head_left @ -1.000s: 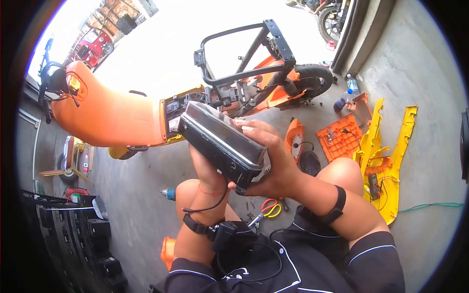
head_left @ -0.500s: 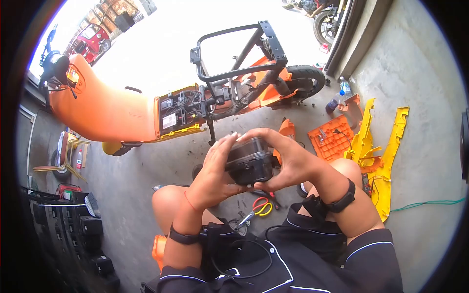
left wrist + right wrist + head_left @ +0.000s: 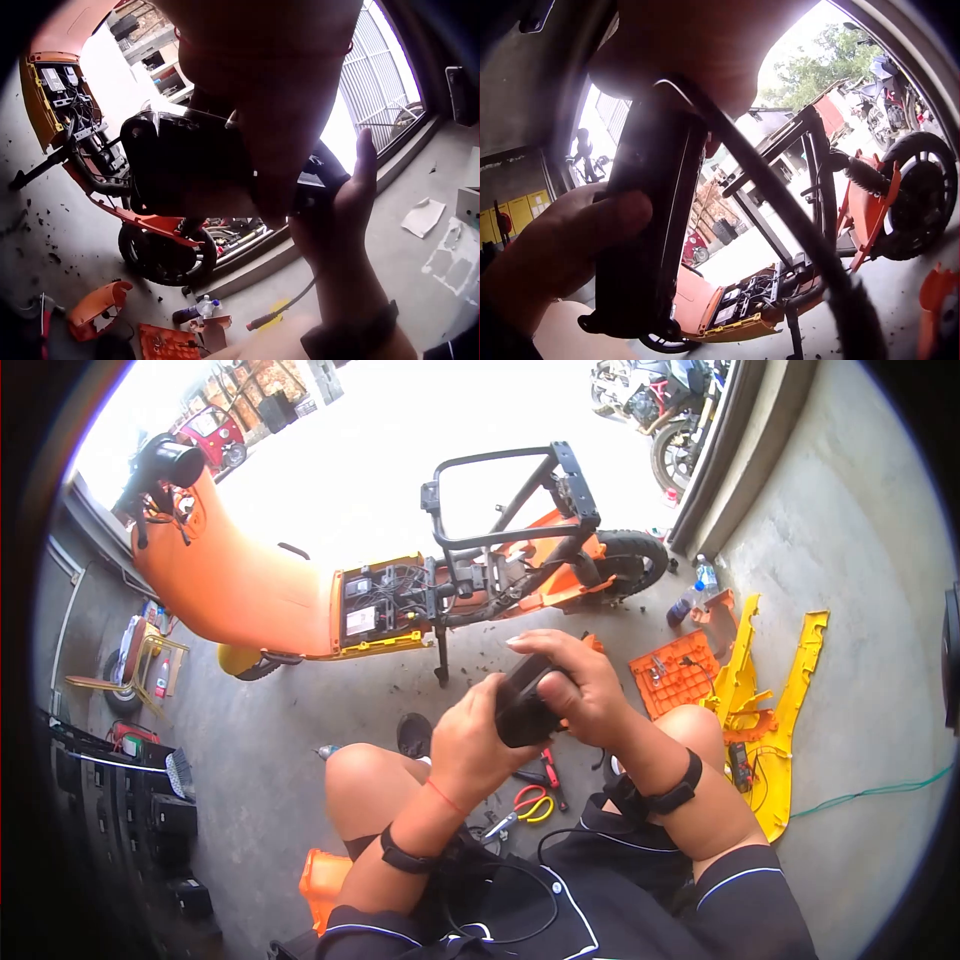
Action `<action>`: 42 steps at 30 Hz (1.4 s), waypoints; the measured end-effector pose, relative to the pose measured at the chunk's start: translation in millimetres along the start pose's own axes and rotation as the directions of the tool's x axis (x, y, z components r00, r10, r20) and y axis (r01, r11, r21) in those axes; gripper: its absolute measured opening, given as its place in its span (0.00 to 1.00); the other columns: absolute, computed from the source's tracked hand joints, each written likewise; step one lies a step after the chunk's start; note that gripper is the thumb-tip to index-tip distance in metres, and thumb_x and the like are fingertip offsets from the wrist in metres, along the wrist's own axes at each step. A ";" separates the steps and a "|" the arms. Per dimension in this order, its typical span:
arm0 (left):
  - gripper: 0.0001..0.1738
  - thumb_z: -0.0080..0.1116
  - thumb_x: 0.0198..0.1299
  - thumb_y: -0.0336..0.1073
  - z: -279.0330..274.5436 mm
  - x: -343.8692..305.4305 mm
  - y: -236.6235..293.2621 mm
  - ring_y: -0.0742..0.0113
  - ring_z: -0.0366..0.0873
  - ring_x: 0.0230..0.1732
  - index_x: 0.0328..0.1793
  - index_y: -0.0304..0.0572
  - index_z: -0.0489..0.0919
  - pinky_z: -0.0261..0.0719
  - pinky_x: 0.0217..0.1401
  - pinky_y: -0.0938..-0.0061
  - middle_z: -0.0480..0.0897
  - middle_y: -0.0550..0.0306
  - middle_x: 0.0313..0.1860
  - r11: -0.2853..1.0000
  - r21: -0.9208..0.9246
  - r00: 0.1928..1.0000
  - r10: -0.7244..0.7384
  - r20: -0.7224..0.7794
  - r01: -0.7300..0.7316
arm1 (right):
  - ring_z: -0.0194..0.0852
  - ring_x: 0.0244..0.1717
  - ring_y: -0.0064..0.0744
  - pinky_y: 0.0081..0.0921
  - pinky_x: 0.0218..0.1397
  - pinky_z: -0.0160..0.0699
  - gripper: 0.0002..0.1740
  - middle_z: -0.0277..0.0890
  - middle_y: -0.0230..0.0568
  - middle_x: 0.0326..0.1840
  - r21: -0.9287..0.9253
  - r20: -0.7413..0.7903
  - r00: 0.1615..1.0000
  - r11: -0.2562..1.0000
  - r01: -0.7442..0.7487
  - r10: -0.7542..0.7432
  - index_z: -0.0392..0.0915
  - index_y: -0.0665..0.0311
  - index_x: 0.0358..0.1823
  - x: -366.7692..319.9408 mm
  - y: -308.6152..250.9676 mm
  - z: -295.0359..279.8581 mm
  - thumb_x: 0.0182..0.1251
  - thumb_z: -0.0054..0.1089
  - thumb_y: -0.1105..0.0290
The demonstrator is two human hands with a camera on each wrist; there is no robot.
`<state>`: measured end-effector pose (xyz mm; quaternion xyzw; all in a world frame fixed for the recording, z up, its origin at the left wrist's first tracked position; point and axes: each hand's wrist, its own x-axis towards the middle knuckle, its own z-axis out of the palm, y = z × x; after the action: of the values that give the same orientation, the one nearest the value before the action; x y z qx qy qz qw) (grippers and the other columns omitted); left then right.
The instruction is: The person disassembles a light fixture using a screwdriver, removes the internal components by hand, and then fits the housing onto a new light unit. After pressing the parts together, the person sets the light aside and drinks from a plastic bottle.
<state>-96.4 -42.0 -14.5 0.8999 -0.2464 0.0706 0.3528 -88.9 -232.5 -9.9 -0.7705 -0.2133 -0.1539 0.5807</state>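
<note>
Both hands hold a dark box-shaped unit (image 3: 522, 705) above the person's lap in the head view. The left hand (image 3: 472, 745) grips its near left side, and the right hand (image 3: 585, 695) grips its far right side with the thumb over it. In the left wrist view the unit (image 3: 195, 161) is a dark silhouette, and a cable with a reddish connector (image 3: 259, 322) hangs below. The right wrist view has the unit (image 3: 649, 217) upright, the left hand (image 3: 562, 251) gripping it, and a dark cable (image 3: 780, 195) crossing in front.
An orange scooter (image 3: 255, 595) with its electrics bay uncovered stands ahead. On the floor lie scissors (image 3: 533, 804), an orange panel (image 3: 672, 668), yellow trim (image 3: 795, 710) and bottles (image 3: 707, 575). Black boxes (image 3: 172, 815) stand at the left.
The unit has been turned in the hands, from lengthwise across the view to a tilted, narrower side. Both hands have shifted their hold, and the head view has moved slightly.
</note>
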 end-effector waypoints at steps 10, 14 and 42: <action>0.36 0.51 0.70 0.67 4.7 -2.4 -24.7 0.60 0.81 0.51 0.58 0.37 0.74 0.78 0.55 0.67 0.80 0.53 0.50 0.585 -0.774 0.969 -0.110 0.223 0.244 | 0.79 0.52 0.31 0.30 0.59 0.76 0.27 0.82 0.47 0.48 0.349 0.130 0.971 0.908 -0.234 0.200 0.78 0.72 0.52 -2.5 -14.6 -17.9 0.78 0.49 0.51; 0.49 0.33 0.70 0.76 8.1 -0.9 -9.2 0.64 0.73 0.65 0.75 0.38 0.63 0.67 0.72 0.66 0.75 0.54 0.64 0.208 -0.854 0.879 -0.121 0.461 0.476 | 0.78 0.54 0.37 0.35 0.63 0.74 0.24 0.82 0.52 0.48 0.520 0.264 0.950 0.804 -0.288 0.169 0.77 0.73 0.47 -10.6 -16.4 -5.4 0.77 0.48 0.55; 0.22 0.35 0.81 0.45 26.4 -39.9 7.1 0.70 0.72 0.39 0.43 0.37 0.75 0.73 0.48 0.71 0.77 0.58 0.36 0.355 -0.783 0.825 -0.458 0.332 0.511 | 0.67 0.47 0.26 0.27 0.57 0.68 0.17 0.74 0.38 0.42 0.465 0.459 0.792 0.650 -0.601 0.404 0.72 0.69 0.42 -39.9 -10.3 26.6 0.77 0.48 0.59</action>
<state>-135.8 -48.4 -41.8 0.6434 0.0185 -0.1903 0.7413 -128.8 -210.5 -28.1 -0.5936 -0.1146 0.2141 0.7673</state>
